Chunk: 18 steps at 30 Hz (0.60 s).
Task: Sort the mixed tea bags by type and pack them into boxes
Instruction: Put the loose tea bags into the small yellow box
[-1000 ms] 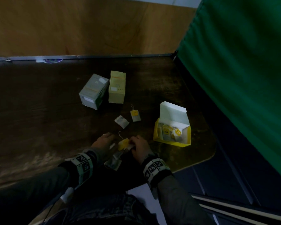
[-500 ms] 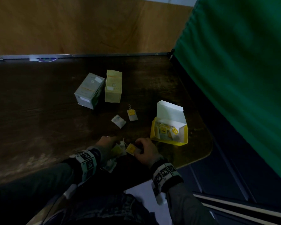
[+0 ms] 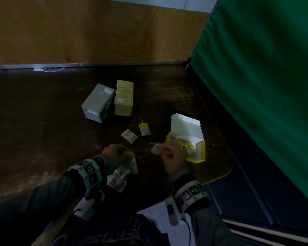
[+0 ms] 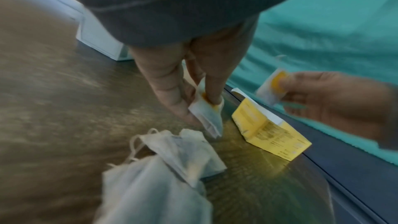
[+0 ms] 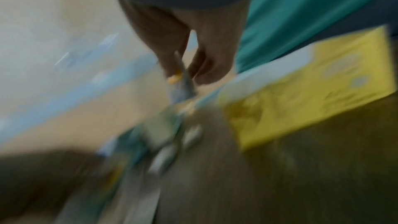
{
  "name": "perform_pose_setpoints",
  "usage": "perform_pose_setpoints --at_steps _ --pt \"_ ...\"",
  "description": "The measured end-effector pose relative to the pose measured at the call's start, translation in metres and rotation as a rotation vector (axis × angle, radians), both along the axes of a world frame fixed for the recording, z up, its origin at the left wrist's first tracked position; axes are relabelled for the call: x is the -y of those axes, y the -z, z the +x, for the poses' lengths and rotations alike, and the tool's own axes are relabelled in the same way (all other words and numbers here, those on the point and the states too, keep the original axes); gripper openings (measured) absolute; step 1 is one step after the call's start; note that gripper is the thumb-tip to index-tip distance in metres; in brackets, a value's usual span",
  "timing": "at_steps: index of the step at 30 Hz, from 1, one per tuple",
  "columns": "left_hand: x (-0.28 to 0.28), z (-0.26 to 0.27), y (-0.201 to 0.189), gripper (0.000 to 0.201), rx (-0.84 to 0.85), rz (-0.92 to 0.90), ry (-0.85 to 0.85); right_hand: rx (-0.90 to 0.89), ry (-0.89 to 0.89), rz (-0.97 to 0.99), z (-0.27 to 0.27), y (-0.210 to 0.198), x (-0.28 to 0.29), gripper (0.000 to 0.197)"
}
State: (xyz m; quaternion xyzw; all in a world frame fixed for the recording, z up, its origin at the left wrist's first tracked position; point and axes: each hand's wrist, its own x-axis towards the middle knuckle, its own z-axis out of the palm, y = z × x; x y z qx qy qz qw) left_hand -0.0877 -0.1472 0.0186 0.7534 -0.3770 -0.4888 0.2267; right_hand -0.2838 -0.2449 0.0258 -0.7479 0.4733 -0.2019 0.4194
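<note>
Yellow-tagged paper tea bag [image 4: 206, 113] is pinched in the left hand [image 3: 114, 154], a heap of pale paper tea bags [image 3: 122, 173] just beneath it still unsorted. Beyond it lie two loose bags and two closed boxes. The right hand [image 3: 171, 157] pinches a second yellow-tagged bag [image 4: 270, 88] beside the open yellow cardboard box [image 3: 197, 155], part filled; I judge sorting roughly midway.

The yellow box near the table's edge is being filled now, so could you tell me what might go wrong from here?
1. The open yellow box sits near the table's rounded edge; a push from the right hand delivering its tea bag might slide it off.
2. The left hand pinches another yellow-tagged bag above the loose pile; strings could tangle.
</note>
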Motion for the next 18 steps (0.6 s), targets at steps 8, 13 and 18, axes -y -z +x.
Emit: perform_pose_setpoints --at_steps 8,13,18 --pt "0.015 -0.019 -0.010 0.019 -0.024 -0.022 0.037 -0.240 0.155 -0.050 -0.036 -0.014 0.068 0.021" --pt "0.028 -0.025 -0.021 0.027 0.011 -0.043 0.057 -0.439 -0.027 0.090 -0.023 0.000 0.078 0.023" --pt "0.034 -0.029 -0.021 0.028 -0.032 -0.083 -0.037 -0.502 -0.028 -0.023 -0.014 -0.014 0.080 0.029"
